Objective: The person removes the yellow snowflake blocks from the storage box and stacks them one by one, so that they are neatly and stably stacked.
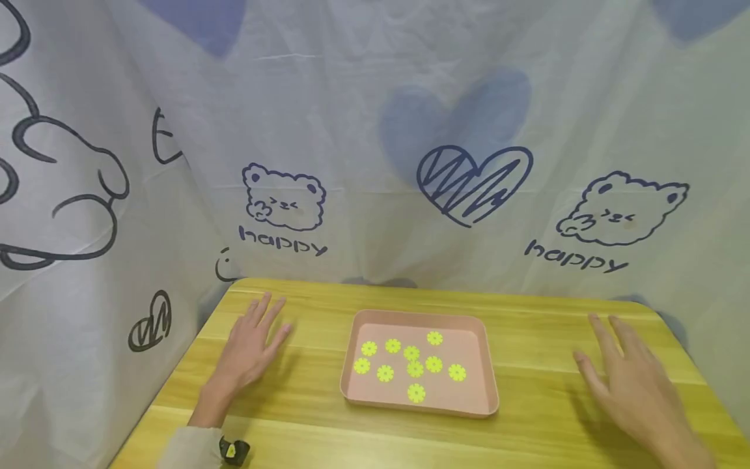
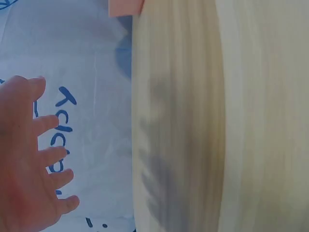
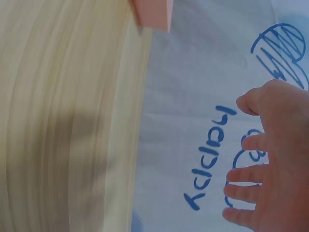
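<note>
A shallow pink tray (image 1: 422, 410) lies on the wooden table, and several yellow-green flower-shaped pieces (image 1: 415, 369) are scattered over its bottom. To the left of the tray, my left hand (image 1: 249, 348) is held over the table with fingers spread, holding nothing; its palm and fingers (image 2: 50, 157) show in the left wrist view. My right hand (image 1: 635, 384) is to the right of the tray, its fingers spread and likewise holding nothing. In the right wrist view that hand (image 3: 280, 164) appears with thumb and fingers apart. Shadows of both hands fall on the wood.
The wooden table (image 1: 293, 417) ends at the back against a white curtain (image 1: 363, 130) printed with hearts, bear faces and lettering. The curtain also hangs along the left side. A dark watch-like band (image 1: 234, 451) sits at the left sleeve's cuff.
</note>
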`<state>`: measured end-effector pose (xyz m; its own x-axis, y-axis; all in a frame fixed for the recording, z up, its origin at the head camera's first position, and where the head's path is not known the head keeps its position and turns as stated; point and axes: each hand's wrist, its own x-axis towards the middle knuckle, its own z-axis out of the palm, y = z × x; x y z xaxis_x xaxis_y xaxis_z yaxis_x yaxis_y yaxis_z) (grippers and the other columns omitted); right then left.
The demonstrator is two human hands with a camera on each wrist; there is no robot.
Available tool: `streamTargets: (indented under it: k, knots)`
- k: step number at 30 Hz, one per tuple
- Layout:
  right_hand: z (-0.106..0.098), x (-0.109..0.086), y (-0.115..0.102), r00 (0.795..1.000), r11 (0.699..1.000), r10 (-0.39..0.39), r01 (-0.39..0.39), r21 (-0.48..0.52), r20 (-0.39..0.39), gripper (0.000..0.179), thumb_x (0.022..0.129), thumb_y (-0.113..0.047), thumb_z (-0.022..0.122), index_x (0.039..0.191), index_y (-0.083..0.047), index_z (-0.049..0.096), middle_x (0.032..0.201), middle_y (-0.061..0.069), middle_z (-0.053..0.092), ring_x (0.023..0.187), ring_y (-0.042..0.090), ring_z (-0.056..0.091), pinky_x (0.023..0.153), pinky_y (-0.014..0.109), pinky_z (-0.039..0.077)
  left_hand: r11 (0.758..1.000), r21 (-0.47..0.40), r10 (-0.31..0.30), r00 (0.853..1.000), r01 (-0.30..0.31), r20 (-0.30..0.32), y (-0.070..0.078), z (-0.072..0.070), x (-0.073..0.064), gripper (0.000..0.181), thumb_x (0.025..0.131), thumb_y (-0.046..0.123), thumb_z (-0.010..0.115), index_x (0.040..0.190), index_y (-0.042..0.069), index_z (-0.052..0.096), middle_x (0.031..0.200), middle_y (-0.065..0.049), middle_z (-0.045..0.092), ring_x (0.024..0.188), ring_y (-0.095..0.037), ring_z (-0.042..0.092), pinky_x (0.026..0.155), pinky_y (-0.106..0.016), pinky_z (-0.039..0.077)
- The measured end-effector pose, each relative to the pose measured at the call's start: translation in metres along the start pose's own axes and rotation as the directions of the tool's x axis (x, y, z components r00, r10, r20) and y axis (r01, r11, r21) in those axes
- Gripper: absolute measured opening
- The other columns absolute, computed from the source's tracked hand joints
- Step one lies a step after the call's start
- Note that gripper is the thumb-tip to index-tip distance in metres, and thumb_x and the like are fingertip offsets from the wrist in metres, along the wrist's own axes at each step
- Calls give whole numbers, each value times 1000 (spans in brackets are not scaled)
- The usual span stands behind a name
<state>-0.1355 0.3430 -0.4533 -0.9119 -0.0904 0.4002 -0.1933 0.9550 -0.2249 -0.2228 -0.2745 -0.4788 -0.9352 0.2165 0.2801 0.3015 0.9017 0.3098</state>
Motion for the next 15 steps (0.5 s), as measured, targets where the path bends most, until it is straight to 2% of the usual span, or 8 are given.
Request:
streamTargets:
  k: [4, 7, 11, 15]
  knots:
    - [6, -1, -18, 1000, 996, 3, -2, 85, -13, 69, 105, -32, 59, 162, -9, 28, 148, 36, 39, 128, 59, 40, 93, 81, 36, 993, -117, 6, 1000, -7, -6, 9, 9, -2, 62, 109, 44, 46, 160, 11, 35, 167, -20, 23, 149, -48, 24, 115, -73, 24]
    - [13, -2, -31, 999, 988, -10, 17, 157, -46, 65, 104, -28, 62, 160, -8, 34, 145, 32, 45, 126, 55, 43, 91, 79, 40, 971, -237, 14, 1000, -9, 21, 18, 17, -2, 63, 109, 44, 46, 160, 10, 35, 167, -19, 24, 149, -46, 26, 116, -71, 24]
    - [21, 1, -46, 997, 970, -14, 33, 241, -81, 61, 103, -26, 63, 157, -9, 40, 144, 26, 49, 128, 50, 46, 96, 75, 40, 920, -390, 51, 999, -40, 19, 30, 30, 3, 60, 109, 39, 50, 159, 9, 36, 164, -19, 32, 149, -43, 31, 119, -65, 25]
    - [30, 6, -56, 995, 950, -16, 45, 308, -95, 56, 103, -23, 64, 153, -7, 45, 140, 22, 53, 121, 42, 52, 94, 70, 45, 851, -524, 68, 997, -39, 36, 42, 42, 5, 58, 108, 34, 53, 158, 10, 38, 161, -17, 38, 143, -44, 40, 113, -63, 36]
